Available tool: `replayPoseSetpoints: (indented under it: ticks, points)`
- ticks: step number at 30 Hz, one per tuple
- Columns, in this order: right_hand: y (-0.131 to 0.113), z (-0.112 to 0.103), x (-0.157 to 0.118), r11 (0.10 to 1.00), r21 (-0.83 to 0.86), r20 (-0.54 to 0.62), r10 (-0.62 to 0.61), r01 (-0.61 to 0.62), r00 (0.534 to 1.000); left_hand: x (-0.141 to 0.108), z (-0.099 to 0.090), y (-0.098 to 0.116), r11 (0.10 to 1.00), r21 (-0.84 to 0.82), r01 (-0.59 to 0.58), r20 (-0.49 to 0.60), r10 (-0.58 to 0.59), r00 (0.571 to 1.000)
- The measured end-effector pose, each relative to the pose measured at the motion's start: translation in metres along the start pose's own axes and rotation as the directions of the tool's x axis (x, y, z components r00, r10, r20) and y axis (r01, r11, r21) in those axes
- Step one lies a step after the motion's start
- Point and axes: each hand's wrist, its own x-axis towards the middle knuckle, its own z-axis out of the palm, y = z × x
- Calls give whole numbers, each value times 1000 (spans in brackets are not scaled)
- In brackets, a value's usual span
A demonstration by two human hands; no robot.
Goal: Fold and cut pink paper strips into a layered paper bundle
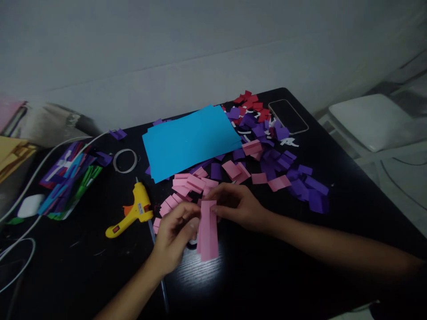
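Between my hands a creased strip of pink paper (209, 231) hangs down over the dark table. My left hand (178, 233) is closed on its left edge, thumb in front. At its upper right, my right hand (236, 206) pinches the same strip. Just beyond my hands lie several folded pink paper pieces (190, 183). To the left of my left hand rests a yellow glue gun (136, 211), and a clear glue stick (164, 293) reaches down the table under my left wrist. Something small and pale behind the strip is mostly hidden.
Blue paper sheets (191, 140) lie at the table's middle back. Purple paper pieces (300, 189) and red paper pieces (248, 102) spread to the right, near a phone (288, 116). At left are a tape roll (125, 161), paper strips (68, 178) and white cables (31, 178). A white stool (370, 120) stands beyond.
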Motion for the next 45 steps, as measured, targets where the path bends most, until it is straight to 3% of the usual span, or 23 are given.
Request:
replayPoseSetpoints:
  ticks: [4, 11, 29, 35, 38, 45]
  points:
    - [-2, -11, 8, 988, 146, 77, 39, -50, 996, 1, -3, -3, 995, -100, 8, -21, -10, 1000]
    - [-3, -18, 10, 982, 177, 152, 38, -65, 988, 2, -3, 0, 996, 84, 24, -96, -16, 995]
    - [-3, -15, 11, 983, 177, 131, 29, -52, 991, 3, -1, 6, 991, 132, -22, -102, 36, 994]
    - [-4, -13, 9, 978, 179, 80, 97, -110, 992, 2, -2, 5, 994, 102, -25, -59, 32, 998]
    - [-4, -12, 9, 979, 161, 65, 113, -122, 991, 1, -1, 0, 1000, 10, -26, -40, 26, 999]
    - [-2, -3, 5, 1000, -7, 32, -5, 5, 999, 0, -4, -10, 990, -130, -53, 38, 58, 998]
